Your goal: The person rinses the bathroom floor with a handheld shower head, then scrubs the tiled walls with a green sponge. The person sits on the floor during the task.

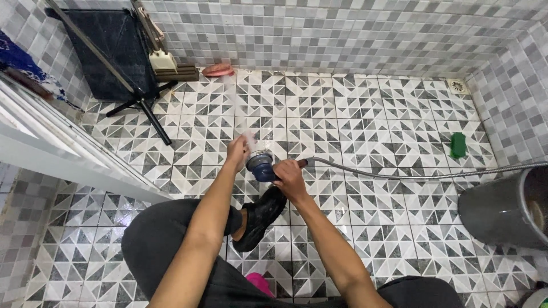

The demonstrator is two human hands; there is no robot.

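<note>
Shower head [262, 164], dark blue with a round face, is sitting between both hands above the patterned tile floor [365, 125], just over the person's knee. Right hand [289, 178] is wrapping closed around its handle; left hand [237, 153] is pressing fingers against the far rim of the head, apparently half closed (can't tell how firmly it is gripping). Water seems to be spraying away toward the wall [319, 34], a faint blurred streak.

Risks, as a judgement: wet fingers could be slipping on the rim, spray could be turning back onto the dark trousers and black shoe [260, 218], and the metal hose [411, 174] trailing toward the grey bucket [499, 211] could be tugging the handle. A green scrubber [458, 145] is lying well apart.
</note>
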